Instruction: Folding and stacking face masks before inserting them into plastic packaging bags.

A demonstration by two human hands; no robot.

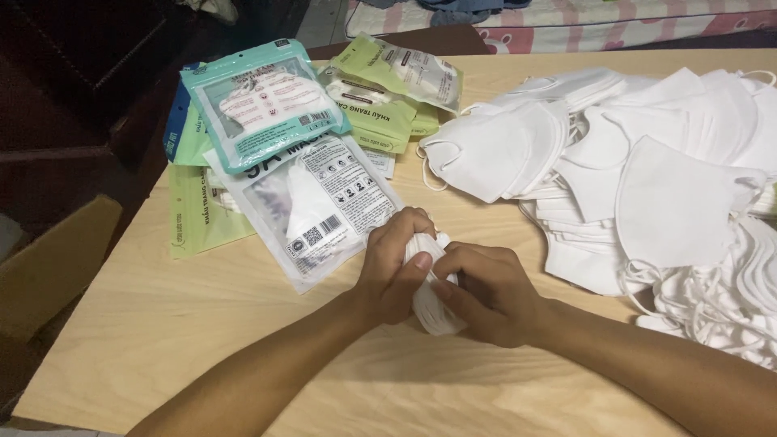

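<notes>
Masks, white, folded: one small stack (433, 303) held between both hands, over the wooden table (186, 324), just below the clear pouch.

Head view:
- Hands, two. Left hand (396, 259) curled over the top and left side of the stack, fingers closed around it. Right hand (490, 295) closed on the stack's right side, thumb and fingertips pinching its edge. The two hands touch each other across the stack; only its lower end and a strip at the top show.
- Loose white masks, one large heap (655, 194), too many to count, to the right of the clear pouch; it reaches the table's right edge, ear loops trailing at its lower right.
- Clear pouch (320, 206), one, rectangular, with a white printed panel and square code marks, lying flat; its lower corner is just beside the left hand.
- Teal pouch (259, 105), one, rectangular with a clear window, resting above and partly on the clear pouch.
- Light green pouches (388, 89), at least four: two or more to the upper right of the clear pouch, others (194, 218) tucked beneath its left side; exact count hidden by overlap.
- Cardboard flap (48, 275), one, brown, off the table's edge, far left of the clear pouch.
</notes>
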